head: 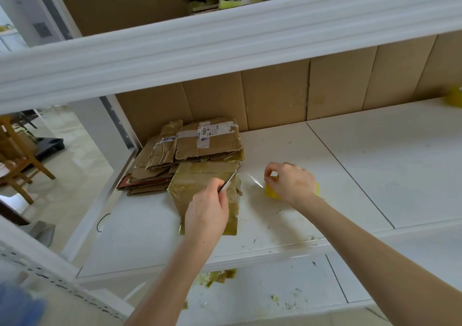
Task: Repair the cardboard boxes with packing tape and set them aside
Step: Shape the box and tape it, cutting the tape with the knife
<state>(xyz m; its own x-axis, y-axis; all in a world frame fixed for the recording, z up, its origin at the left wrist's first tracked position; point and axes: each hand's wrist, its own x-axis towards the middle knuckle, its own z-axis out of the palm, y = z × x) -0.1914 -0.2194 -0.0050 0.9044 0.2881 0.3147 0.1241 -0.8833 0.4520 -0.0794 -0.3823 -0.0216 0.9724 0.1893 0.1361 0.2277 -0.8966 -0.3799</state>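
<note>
**Q:** What lies nearest the viewer?
**A:** The lower shelf (275, 288), white and scuffed, with crumpled tape scraps (217, 277) at its far edge.

**Q:** And on the shelf board (375, 163) above it?
**A:** A small cardboard box (197, 180), brown and already glossy with tape, stands at the board's left-centre. The left hand (207, 210) lies over its near right side, fingers curled round a slim metal blade (228, 181). The blade's tip reaches the box's far right corner. Whether it is a knife or one arm of scissors cannot be told.

**Q:** Where is the packing tape?
**A:** A clear tape strip (253, 180) spans from that corner to a yellow tape roll (271, 192) just right of the box. The right hand (291, 183) covers the roll from above, fingers bent round it, with thumb and forefinger pinched at the top.

**Q:** What is behind the box?
**A:** A stack of flattened cardboard (175, 158), touching the box's far side. The top sheet carries a white shipping label (207, 131).

**Q:** And farthest away?
**A:** Creased cardboard backing (275, 95) lines the rear, below a white shelf beam (225, 48).
</note>
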